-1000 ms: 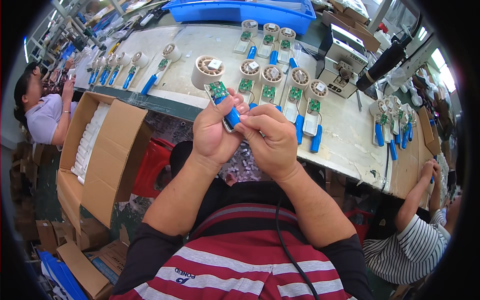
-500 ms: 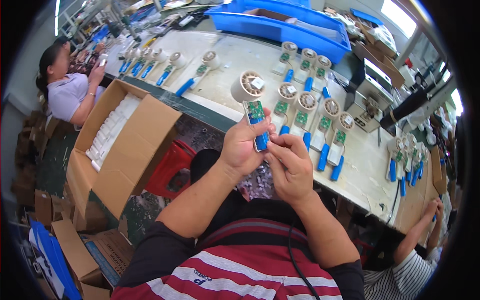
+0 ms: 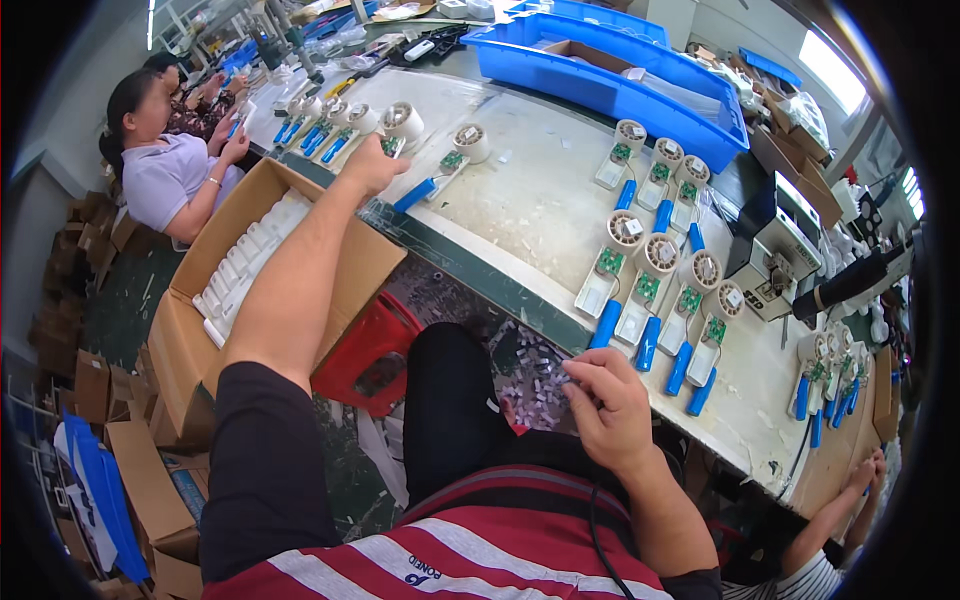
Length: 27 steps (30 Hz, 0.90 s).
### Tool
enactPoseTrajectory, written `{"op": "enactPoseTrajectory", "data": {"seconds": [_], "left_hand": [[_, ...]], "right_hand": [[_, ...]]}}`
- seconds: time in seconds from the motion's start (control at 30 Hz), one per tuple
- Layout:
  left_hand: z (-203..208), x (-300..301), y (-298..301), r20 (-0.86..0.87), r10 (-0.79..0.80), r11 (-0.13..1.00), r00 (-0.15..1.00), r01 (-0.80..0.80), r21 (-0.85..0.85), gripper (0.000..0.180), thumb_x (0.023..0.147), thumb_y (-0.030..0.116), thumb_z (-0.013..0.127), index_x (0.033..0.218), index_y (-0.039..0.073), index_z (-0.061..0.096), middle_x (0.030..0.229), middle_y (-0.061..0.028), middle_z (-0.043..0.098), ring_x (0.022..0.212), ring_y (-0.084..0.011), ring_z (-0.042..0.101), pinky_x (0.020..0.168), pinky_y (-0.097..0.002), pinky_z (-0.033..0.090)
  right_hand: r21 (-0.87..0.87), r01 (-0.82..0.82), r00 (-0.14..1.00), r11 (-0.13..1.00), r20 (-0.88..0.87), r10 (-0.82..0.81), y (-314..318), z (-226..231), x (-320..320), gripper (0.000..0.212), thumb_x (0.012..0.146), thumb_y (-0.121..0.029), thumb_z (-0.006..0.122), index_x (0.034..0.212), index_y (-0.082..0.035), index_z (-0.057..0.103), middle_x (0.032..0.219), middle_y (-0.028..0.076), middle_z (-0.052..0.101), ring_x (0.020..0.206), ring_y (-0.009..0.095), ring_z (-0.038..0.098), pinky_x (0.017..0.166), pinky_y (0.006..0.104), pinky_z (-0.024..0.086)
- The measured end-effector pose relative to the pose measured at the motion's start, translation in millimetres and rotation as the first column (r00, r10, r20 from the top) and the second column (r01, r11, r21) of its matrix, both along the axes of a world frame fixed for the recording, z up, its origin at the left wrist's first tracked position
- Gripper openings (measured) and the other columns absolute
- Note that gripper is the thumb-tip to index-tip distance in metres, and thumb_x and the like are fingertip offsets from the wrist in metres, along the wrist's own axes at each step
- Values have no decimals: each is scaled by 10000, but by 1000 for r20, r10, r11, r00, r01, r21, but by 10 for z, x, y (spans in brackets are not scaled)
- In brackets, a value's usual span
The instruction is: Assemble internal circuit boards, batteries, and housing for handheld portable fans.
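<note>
My left hand [image 3: 372, 166] reaches to the left part of the table, closed round the handle of a white fan unit. That unit's round head [image 3: 402, 122] and part of its green circuit board [image 3: 391, 146] show beyond my fingers; the rest is hidden. To its right lies another fan unit [image 3: 470, 143] with a blue battery [image 3: 414, 194]. Several more fan units [image 3: 335, 118] stand in a row on its left. My right hand [image 3: 612, 412] hovers before the table's near edge, thumb and forefinger drawn together; what they pinch, if anything, is too small to make out.
Several fan units [image 3: 660, 255] with blue batteries stand on the right of the table [image 3: 520, 190]. A blue bin [image 3: 610, 90] sits behind. Under my left arm is a carton [image 3: 350, 270] of white parts, beside a red stool [image 3: 375, 350]. Co-workers sit at left [image 3: 165, 165] and lower right.
My left hand has carried the fan unit from in front of me to the row at far left. My right hand has parted from it and moved down. The view has shifted left.
</note>
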<state>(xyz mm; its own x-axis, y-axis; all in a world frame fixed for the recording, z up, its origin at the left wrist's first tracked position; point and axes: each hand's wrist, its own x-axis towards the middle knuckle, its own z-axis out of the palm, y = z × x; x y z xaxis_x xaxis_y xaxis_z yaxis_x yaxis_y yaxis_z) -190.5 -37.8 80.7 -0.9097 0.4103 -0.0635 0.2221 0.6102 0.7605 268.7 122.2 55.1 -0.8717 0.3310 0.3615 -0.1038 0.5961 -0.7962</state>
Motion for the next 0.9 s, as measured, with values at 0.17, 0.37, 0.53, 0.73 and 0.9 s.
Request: {"op": "enactPoseTrajectory", "data": {"seconds": [0.17, 0.37, 0.53, 0.73, 0.9], "left_hand": [[-320, -443, -42, -279, -168, 906, 945, 36, -423, 599, 869, 286, 795, 1325, -35, 576, 1341, -295, 645, 1272, -423, 617, 1070, -457, 486], [-281, -208, 231, -517, -112, 865, 849, -172, -470, 558, 893, 346, 756, 1284, -32, 626, 1346, -278, 654, 1249, -412, 630, 1066, -458, 499], [-216, 133, 449, -553, -220, 943, 803, 29, -333, 468, 878, 344, 756, 1129, -46, 694, 1173, -258, 701, 1149, -383, 678, 982, -458, 538], [-172, 76, 769, 90, -195, 902, 977, 214, -375, 230, 803, 173, 784, 856, -32, 694, 832, -165, 684, 730, -307, 684, 704, -453, 564], [-88, 440, 729, 544, -197, 926, 816, -27, 376, 143, 839, 32, 746, 945, 44, 651, 863, -86, 628, 756, -232, 655, 770, -454, 609]], "right_hand": [[42, -88, 996, 995, 23, 87, 13, 35, -104, 239, 869, 21, 741, 1107, 7, 728, 1041, 162, 673, 903, 320, 690, 772, 373, 560], [69, -92, 996, 993, 9, 92, 67, 22, -118, 218, 869, 21, 736, 1087, 11, 726, 1017, 162, 675, 876, 328, 690, 761, 382, 561], [35, -119, 993, 992, 19, 118, 32, -32, -180, 202, 872, 8, 739, 1075, 3, 729, 1016, 161, 677, 875, 326, 697, 760, 393, 565], [77, -145, 989, 987, -3, 145, 20, -30, -79, 217, 873, 39, 729, 1086, -1, 726, 1025, 149, 670, 867, 299, 676, 751, 360, 543], [10, -79, 997, 997, 24, 79, 62, 42, -89, 196, 893, -8, 728, 1088, -4, 728, 1024, 156, 674, 855, 332, 699, 750, 401, 569]]}}
